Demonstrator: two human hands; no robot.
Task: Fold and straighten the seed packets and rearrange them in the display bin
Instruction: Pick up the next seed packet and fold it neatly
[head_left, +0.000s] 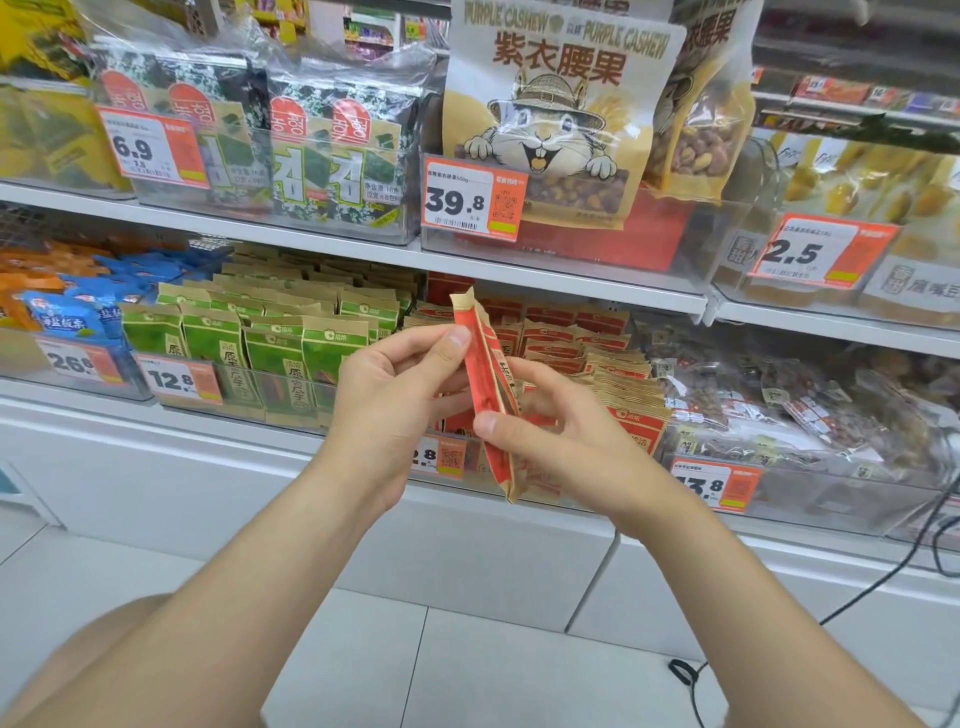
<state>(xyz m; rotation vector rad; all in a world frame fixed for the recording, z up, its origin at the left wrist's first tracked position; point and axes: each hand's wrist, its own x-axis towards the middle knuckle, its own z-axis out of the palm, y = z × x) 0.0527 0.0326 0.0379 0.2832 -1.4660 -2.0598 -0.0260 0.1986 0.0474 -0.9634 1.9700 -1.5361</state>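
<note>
A red and kraft-paper seed packet (485, 382) is held edge-on in front of the lower shelf, tilted with its top to the left. My left hand (395, 389) pinches its upper part with thumb and fingers. My right hand (550, 431) grips its lower part, thumb on the near side. Behind them a clear display bin (641, 470) holds several more red seed packets (576, 338), some standing in rows and some leaning at the right.
A neighbouring bin of green seed packets (249, 348) stands to the left, blue snack bags (78, 312) beyond it. Clear bags of nuts (810, 410) fill the bin at the right. The upper shelf carries seaweed packs (311, 150) and cashew bags (550, 119). A black cable (883, 577) hangs at the lower right.
</note>
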